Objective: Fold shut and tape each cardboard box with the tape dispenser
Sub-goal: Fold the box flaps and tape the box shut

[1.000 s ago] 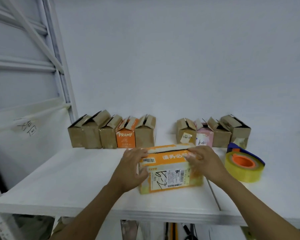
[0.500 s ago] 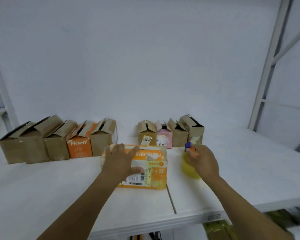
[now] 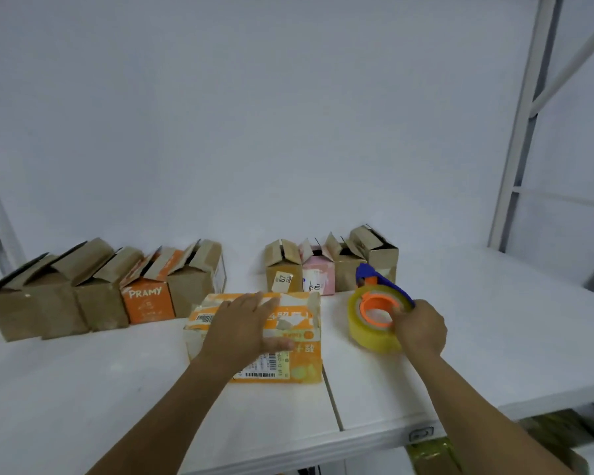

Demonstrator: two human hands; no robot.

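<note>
An orange and white cardboard box (image 3: 299,351) lies on the white table (image 3: 83,389) in front of me, its top flaps folded down. My left hand (image 3: 240,330) presses flat on the flaps with straight fingers. To the right, my right hand (image 3: 420,329) grips the tape dispenser (image 3: 371,313), a yellow tape roll on an orange core with a blue frame, tilted up off the table beside the box.
Along the wall stand two rows of small boxes with open flaps: several brown ones with an orange PRAMY box (image 3: 146,301) at the left, and brown ones with a pink box (image 3: 318,277) at the centre. A white rack post (image 3: 515,132) rises at the right.
My right hand left the box, reached right and took hold of the tape dispenser, now tilting it up. My left hand stays pressed on the flaps. My view swung to the right.
</note>
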